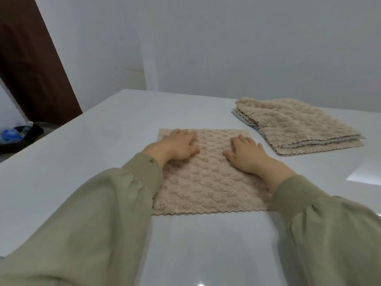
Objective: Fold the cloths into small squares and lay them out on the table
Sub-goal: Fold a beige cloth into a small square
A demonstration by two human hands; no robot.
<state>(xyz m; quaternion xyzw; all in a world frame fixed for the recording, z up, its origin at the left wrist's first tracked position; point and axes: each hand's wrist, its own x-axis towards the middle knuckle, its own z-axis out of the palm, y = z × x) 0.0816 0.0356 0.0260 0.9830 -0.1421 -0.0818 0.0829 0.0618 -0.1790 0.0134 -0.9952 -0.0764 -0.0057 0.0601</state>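
Observation:
A beige textured cloth (pixel 208 182) lies spread flat on the white table (pixel 99 145) in front of me. My left hand (pixel 179 144) rests palm down on its far left part, fingers straight. On the far right part my right hand (pixel 246 154) presses flat in the same way. Neither hand grips anything. A stack of several beige cloths (pixel 296 125) sits at the back right of the table, apart from both hands.
The table's left edge runs diagonally toward the far wall (pixel 206 48). A brown door (pixel 26 65) stands at the left. Below it on the floor lie a dark bag with a blue item and a bottle (pixel 18 134).

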